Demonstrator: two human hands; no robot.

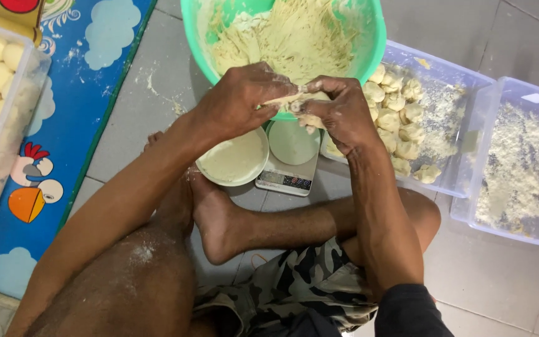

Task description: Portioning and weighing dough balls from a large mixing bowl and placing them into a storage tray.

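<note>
Both hands meet over the floor in front of a big green bowl (375, 43) of pale dough. My left hand (244, 100) and my right hand (338, 112) pinch one small piece of dough (297, 106) between their floury fingers. Directly beneath them sits a small kitchen scale (288, 168) with a round white platform. A white bowl (235, 159) of flour lies just left of the scale, partly under my left wrist.
A clear tub (456, 125) with several shaped dough pieces and flour stands at right, another floured tub (519, 168) beyond it. At far left a clear tub (7, 112) of dough balls rests on a blue patterned mat (82, 112). My crossed legs fill the foreground.
</note>
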